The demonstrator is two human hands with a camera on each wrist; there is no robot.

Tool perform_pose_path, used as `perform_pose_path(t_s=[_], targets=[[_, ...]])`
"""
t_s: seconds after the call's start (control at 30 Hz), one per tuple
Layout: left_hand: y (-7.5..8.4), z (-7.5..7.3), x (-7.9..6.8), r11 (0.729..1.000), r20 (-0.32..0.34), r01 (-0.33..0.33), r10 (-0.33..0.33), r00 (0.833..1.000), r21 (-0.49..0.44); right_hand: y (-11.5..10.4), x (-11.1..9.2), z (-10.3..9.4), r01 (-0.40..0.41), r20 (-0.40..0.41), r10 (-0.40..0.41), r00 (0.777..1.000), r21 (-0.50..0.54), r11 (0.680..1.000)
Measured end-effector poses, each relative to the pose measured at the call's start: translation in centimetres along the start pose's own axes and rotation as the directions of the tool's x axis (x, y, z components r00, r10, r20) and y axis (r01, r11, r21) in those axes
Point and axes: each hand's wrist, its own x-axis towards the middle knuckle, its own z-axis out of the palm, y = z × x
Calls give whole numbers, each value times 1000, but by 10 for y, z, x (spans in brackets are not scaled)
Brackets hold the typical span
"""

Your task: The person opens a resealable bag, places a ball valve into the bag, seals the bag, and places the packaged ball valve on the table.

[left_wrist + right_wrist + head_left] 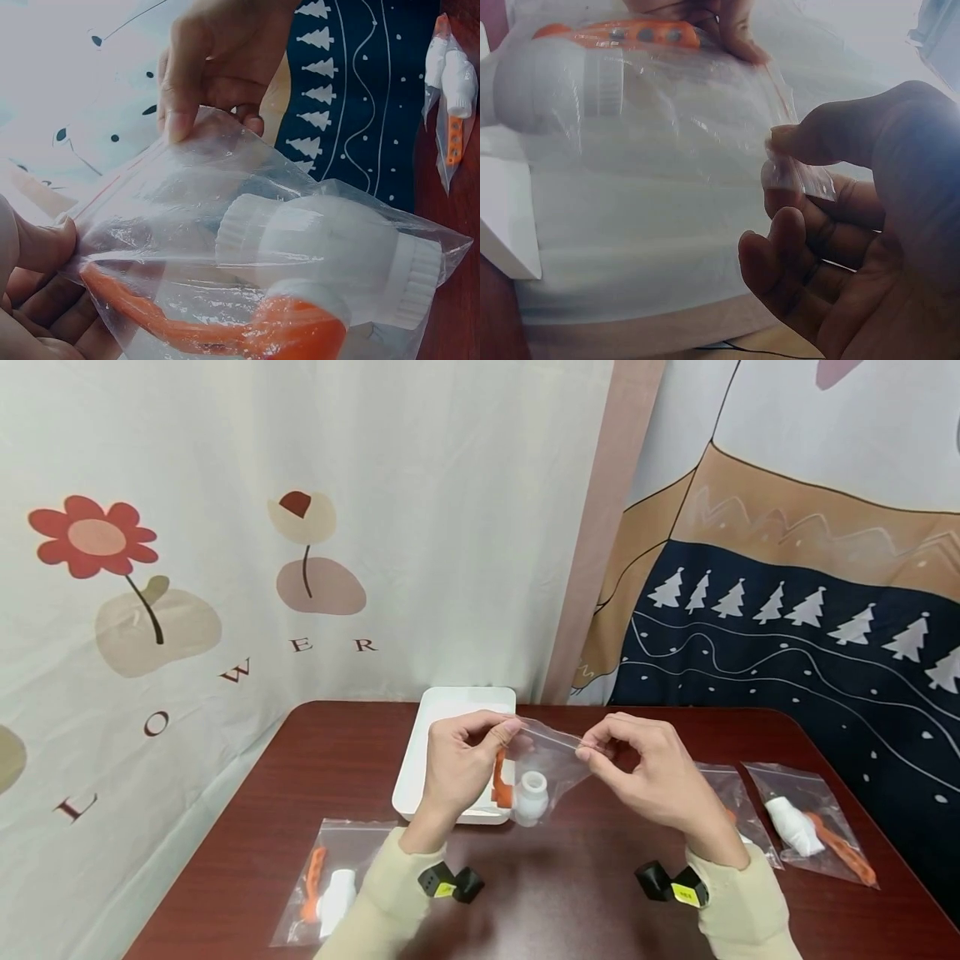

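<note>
A clear zip-lock bag (564,762) hangs stretched between both hands, above the table's middle. Inside it lies a white plastic ball valve (322,240) with an orange lever handle (195,330). The left hand (462,760) pinches one top corner of the bag between thumb and fingers. At the opposite top corner, the right hand (648,768) pinches the zip edge between thumb and forefinger, its other fingers loosely bent in the right wrist view. The valve hangs low in the bag, nearer the left hand, with its handle upright in the head view.
Behind the left hand lies a white tray (412,768) on the dark red table (300,760). A bagged valve (337,897) rests at front left. Two more bagged valves lie at right, one (795,827) near the edge, the other partly behind the right hand. Printed curtains hang behind.
</note>
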Motion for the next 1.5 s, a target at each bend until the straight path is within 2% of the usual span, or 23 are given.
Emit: perform_pose_path(t_s=[0.23,0.57,0.7,0.83,0.93,1.03,1.13,1.27,1.37,1.5], targets=[[5,-5,-1,997,12,32,-31,999,-64,1,-2,-7,3,-8,-3,1000,-10,1000],[6,-9,-3,997,8,53,-52,999,-59,-4,-4,-9,15,12,-15,1000,-23,1000],[4,-9,-2,997,16,54,-53,998,-63,2,-2,-4,-49,21,49,999,1,999],[2,-9,-3,997,18,58,-57,998,-56,10,-3,3,-152,82,146,986,67,986],[2,-9,-3,994,31,72,-70,997,-80,14,-4,8,-200,141,180,974,150,968],[2,-8,-3,989,58,95,-89,994,-113,17,-4,14,-211,165,172,971,261,942],[-1,-7,-2,988,69,104,-97,993,-117,18,-3,21,-204,130,170,977,331,921],[-5,-5,1,988,48,107,-102,994,-111,14,0,26,-230,64,221,973,326,917],[-9,-3,2,984,45,127,-122,991,-122,11,3,26,-290,35,293,955,303,908],[-14,2,3,976,75,174,-166,983,-128,11,4,24,-369,12,382,924,288,884]])
